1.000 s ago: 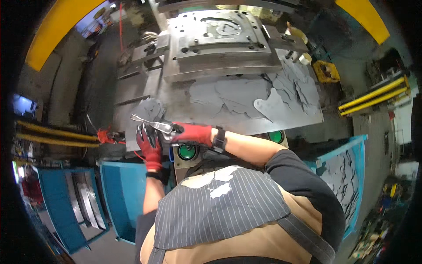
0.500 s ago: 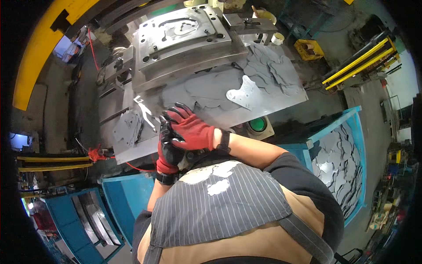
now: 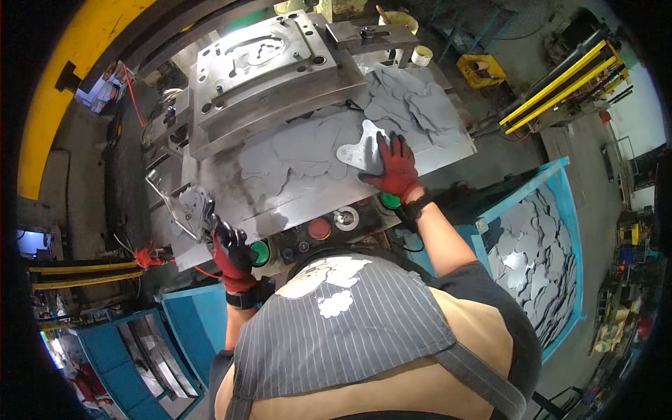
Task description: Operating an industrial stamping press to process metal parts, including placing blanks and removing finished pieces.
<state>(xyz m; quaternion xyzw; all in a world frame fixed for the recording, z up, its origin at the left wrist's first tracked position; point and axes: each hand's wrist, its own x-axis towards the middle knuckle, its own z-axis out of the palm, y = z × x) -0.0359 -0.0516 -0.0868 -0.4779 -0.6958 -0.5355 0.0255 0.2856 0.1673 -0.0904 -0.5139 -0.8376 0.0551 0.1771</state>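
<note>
My left hand [image 3: 232,257], in a red glove with black fingers, is at the left front of the metal bed. Its fingers close at the end of a thin, bent, silvery metal rod [image 3: 173,210]; the exact grip is partly hidden. Small grey flat pieces [image 3: 194,201] lie beside those fingers. My right hand [image 3: 396,170], gloved the same way, is open with fingers spread. Its fingertips and thumb rest at the right edge of a shiny, curved flat metal plate [image 3: 358,150]. Grey plates [image 3: 413,105] are stacked behind that hand.
A heavy steel die block [image 3: 280,105] stands at the back. In front of me, a control panel carries a red button [image 3: 320,229] and green buttons [image 3: 260,253]. A blue bin [image 3: 570,231] of grey plates is at right, a yellow crate [image 3: 458,64] beyond. Yellow machine frame [image 3: 42,133] rises at left.
My hands were together in front of me and have separated. The right reached out to the shiny plate. The left moved down and left, and the metal rod shifted left with it.
</note>
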